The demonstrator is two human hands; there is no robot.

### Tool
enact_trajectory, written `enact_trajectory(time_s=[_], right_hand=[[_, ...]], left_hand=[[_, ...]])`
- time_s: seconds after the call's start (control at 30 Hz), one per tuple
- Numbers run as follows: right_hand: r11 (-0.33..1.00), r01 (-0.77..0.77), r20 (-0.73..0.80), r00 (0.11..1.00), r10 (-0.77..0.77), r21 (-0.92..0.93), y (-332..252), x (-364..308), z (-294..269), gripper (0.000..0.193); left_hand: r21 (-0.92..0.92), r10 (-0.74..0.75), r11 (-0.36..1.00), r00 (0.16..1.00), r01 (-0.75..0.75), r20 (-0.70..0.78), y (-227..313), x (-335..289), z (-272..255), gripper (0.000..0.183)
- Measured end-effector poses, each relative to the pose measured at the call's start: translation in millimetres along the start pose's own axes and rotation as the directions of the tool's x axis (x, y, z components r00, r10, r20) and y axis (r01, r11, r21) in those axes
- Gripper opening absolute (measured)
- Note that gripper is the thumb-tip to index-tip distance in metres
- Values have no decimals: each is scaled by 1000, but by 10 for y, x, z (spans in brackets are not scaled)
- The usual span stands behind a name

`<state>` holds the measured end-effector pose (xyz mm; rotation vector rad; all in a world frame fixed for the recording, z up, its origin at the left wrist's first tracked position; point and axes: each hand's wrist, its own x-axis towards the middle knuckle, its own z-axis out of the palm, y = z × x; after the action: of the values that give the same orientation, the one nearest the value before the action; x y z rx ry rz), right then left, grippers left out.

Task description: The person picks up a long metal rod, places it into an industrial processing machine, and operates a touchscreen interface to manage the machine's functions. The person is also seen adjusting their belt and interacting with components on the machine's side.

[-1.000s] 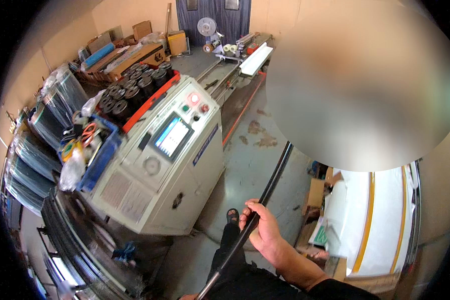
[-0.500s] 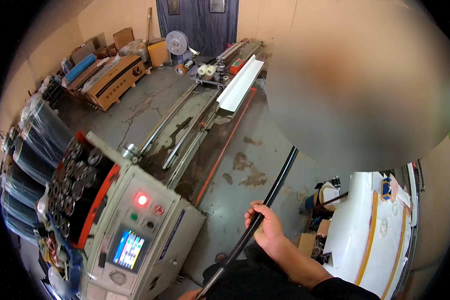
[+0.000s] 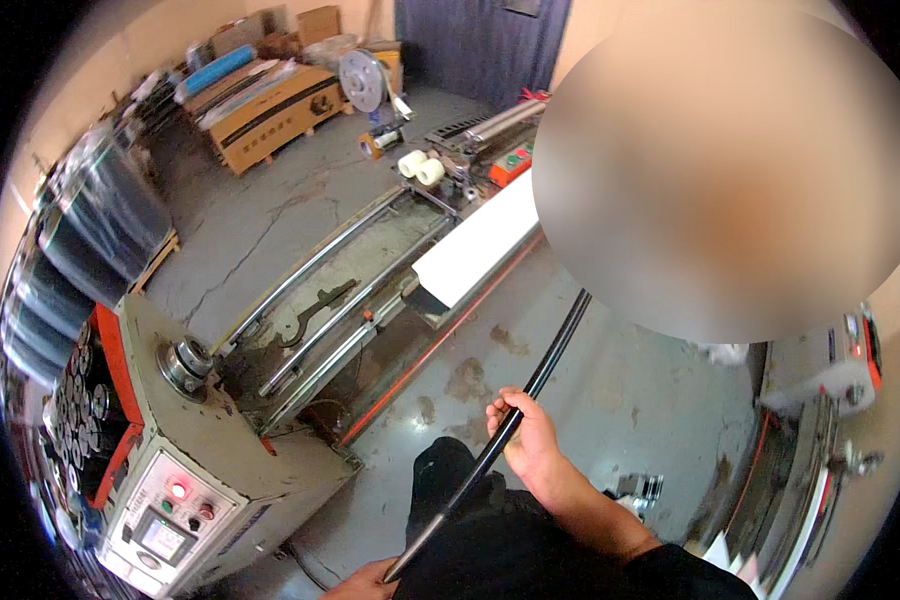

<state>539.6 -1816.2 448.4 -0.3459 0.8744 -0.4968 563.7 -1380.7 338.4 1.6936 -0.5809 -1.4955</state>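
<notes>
A long, dark, shiny rod [image 3: 475, 478] slants across the front of my body, its far end rising to the right into a blurred patch. Partway along it, my right hand [image 3: 526, 440] is closed, fingers wrapped around it. Low down, at the rod's near end, my left hand [image 3: 364, 581] grips it, partly cut off by the picture's lower edge. Ahead of me stands a long machine with steel rails [image 3: 345, 330], a round metal chuck [image 3: 186, 366] and a control panel [image 3: 170, 525] with a lit red lamp and small screen. Both hands are apart from it.
A white trough-like sheet [image 3: 478, 245] lies along the machine beside a red strip. Wrapped rolls [image 3: 105, 225] stand at the left; a cardboard box [image 3: 275, 115] lies farther back. Another grey machine [image 3: 820, 362] is at the right. Blur hides the upper right.
My view has shifted, bringing the chuck and rails closer. The white surface at the right has mostly left view, and more of my left hand shows. Both hands still hold the rod.
</notes>
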Motion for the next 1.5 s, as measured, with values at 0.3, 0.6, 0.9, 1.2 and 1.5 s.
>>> enact_trajectory(time_s=[0.3,0.6,0.9,1.2,1.5], right_hand=[[996,-42,-33,999,40,-75,-1462,2187,832,18],[991,-130,76,989,128,16,-2655,4205,2241,13],[951,-309,226,925,306,-24,-3521,6033,3120,8],[898,-378,471,765,439,-223,-4016,7563,3357,11],[877,-394,58,904,424,-276,-3942,7975,3642,15]], left_hand=[[124,31,992,999,-27,-26,2175,2097,-588,31],[461,22,877,946,137,-323,4203,3676,-1856,38],[594,257,678,617,433,-744,5126,5131,-2436,34],[572,166,627,626,529,-762,5948,6189,-2954,26],[554,87,675,693,487,-715,6029,6466,-3764,28]])
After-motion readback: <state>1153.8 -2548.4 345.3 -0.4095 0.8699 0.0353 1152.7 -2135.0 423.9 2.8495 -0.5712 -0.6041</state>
